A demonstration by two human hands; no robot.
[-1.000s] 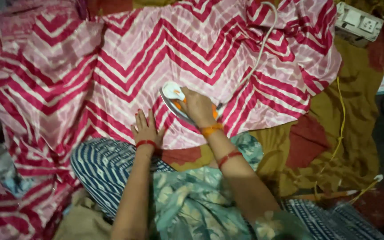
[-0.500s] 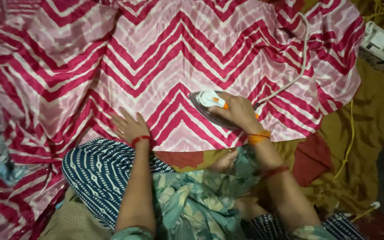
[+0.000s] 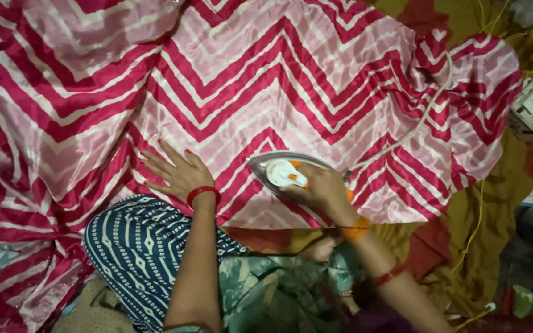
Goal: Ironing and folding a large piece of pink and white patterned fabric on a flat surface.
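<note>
Since the earlier frame the iron point(image 3: 288, 174) has slid rightward across the pink and red chevron cloth point(image 3: 291, 80), with the right hand point(image 3: 321, 188) closed around its handle, so the iron sits directly under that grip. Left hand point(image 3: 177, 171) lies flat and open on the cloth, left of the grip, pinning it smooth. Judging by the look, the patch around the iron is flat, while rumpled folds remain far left and at the top right near the white cord point(image 3: 424, 120), so plenty is left.

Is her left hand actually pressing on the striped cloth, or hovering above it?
Touching. In the head view, the left hand lies flat, fingers spread, on the pink zigzag cloth, no gap showing. The right hand grips the iron.
</note>
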